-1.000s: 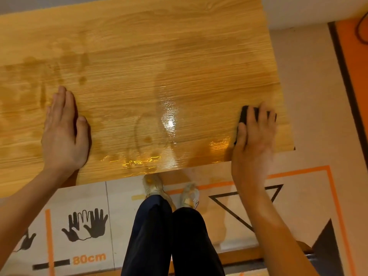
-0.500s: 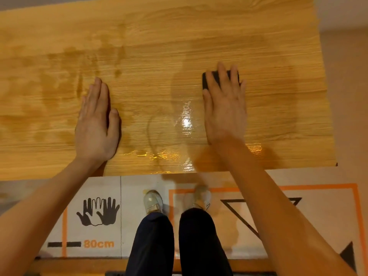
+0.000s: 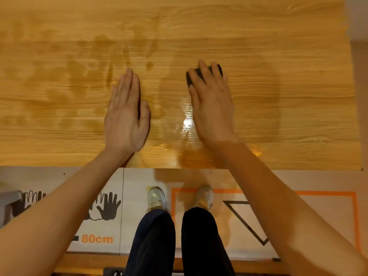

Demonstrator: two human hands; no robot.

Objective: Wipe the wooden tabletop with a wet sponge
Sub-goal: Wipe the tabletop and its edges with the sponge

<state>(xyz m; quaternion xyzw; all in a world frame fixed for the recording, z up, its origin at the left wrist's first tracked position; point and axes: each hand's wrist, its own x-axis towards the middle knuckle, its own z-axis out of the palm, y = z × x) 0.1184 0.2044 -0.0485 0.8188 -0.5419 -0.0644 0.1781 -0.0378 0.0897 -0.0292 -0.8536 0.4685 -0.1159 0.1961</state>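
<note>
Right hand lies flat on the dark sponge, straight fingers pressing it down on the wooden surface; sponge mostly hidden, its edge peeking out past the fingertips. Left hand lies palm-down left of the sponge, fingers straight and together, holding nothing. Wet glare on the wood just nearer than the sponge, darker damp patches left of it

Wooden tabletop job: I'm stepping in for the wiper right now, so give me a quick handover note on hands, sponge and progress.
Left hand: flat on the tabletop, fingers straight, holding nothing.
Right hand: pressing the dark sponge down under its fingers.
Done: glossy wet film near the front edge between and beside the hands; patchy damp marks to the left.
Left: the far strip looks dry, and the right end only faintly damp; wipe there and even out the left patches.
</note>
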